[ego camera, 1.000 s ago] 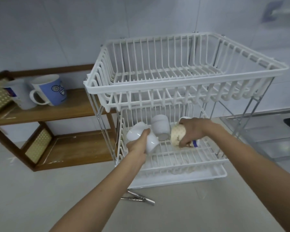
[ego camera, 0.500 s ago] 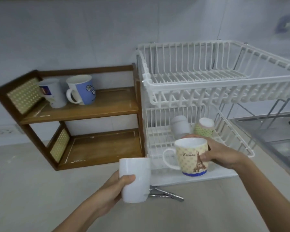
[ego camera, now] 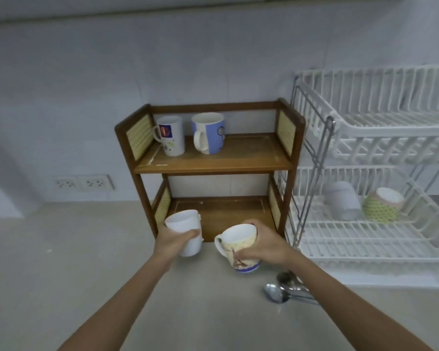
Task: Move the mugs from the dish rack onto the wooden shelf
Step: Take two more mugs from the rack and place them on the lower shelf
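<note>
White plain mug gripped in left hand, patterned mug in right hand, both before wooden shelf. Two mugs on top tier, two in dish rack. Spoons on surface.

2 mugs held, 2 racked, 2 shelved

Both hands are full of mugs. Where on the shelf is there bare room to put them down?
The wooden shelf has its whole bottom tier bare, between the two woven side panels. On the top tier, free board runs from the blue mug to the right panel. The top left corner is crowded: the white logo mug stands beside the blue one.
</note>
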Tool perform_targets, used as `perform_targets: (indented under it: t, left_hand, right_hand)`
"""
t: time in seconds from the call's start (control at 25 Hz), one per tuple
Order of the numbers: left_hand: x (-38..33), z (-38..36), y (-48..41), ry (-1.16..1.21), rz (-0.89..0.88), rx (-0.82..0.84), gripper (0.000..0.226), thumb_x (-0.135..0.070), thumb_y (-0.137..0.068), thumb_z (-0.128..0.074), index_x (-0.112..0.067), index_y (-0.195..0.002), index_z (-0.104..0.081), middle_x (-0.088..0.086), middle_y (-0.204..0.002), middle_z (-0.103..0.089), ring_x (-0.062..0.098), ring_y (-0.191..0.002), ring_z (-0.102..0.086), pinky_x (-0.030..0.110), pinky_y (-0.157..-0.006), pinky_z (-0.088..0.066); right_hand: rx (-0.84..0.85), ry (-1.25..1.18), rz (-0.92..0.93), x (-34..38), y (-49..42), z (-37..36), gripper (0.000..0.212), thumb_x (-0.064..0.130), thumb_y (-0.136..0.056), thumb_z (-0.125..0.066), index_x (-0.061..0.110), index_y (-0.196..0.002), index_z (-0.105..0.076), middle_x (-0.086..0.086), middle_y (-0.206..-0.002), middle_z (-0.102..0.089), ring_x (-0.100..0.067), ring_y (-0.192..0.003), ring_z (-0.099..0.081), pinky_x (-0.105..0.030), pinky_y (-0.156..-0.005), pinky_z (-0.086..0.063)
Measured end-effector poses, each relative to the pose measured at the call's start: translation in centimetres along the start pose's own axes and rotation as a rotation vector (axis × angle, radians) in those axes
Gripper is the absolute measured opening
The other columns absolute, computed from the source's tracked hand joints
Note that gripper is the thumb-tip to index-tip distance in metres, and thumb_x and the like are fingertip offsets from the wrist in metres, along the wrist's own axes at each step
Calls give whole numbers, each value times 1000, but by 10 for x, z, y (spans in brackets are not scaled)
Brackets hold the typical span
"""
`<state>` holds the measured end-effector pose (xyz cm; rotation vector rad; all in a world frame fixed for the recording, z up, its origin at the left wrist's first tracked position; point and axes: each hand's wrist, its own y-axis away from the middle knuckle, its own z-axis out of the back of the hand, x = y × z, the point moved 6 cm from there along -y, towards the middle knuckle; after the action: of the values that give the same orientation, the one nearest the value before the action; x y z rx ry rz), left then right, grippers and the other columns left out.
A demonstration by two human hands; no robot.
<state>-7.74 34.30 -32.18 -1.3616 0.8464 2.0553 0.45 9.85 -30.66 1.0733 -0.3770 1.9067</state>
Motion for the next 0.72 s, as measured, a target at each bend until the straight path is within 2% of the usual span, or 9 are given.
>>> perform_targets:
  t: [0.16,0.28,0.4,0.52,0.72]
  left_hand:
    - [0,-2,-34,-56,-33,-101,101,-28,-56,-90,-14,-136,-31,11,-127,-52,31,-112,-52,42,-90,-50]
    - [0,-6,-56,-69,-81,-168,99,-25,-51,-92,-11,-132,-37,12,-125,-55,34,-114,-53,42,-92,-48]
    - [4,-14,-74,-52,-80,-177,99,-27,-49,-92,-13,-130,-38,13,-125,-57,33,-115,-54,44,-96,-48]
    - [7,-25,-101,-96,-82,-156,103,-33,-47,-92,-16,-131,-35,11,-128,-57,33,-119,-53,44,-99,-45]
    - [16,-39,-125,-85,-36,-226,107,-37,-41,-92,-18,-129,-34,10,-126,-56,32,-117,-53,45,-100,-44]
  right_hand:
    - [-170,17,-98,13,-61,-12,86,52,-36,-80,32,-110,-41,6,-101,-58,-16,-93,-57,-30,-75,-52]
    - [-261,4,-172,11,-98,-21,89,47,-40,-84,27,-113,-38,3,-105,-57,-18,-96,-55,-28,-71,-46]
    - [-304,19,-214,7,-122,-29,92,42,-41,-88,23,-117,-39,0,-113,-58,-22,-109,-55,-31,-81,-51]
    - [-327,17,-250,3,-149,-39,101,40,-42,-90,23,-126,-37,-1,-122,-56,-23,-118,-52,-33,-91,-48]
    - [-379,-38,-270,-8,-171,-50,106,36,-44,-92,22,-131,-33,-2,-126,-54,-22,-118,-51,-33,-92,-49]
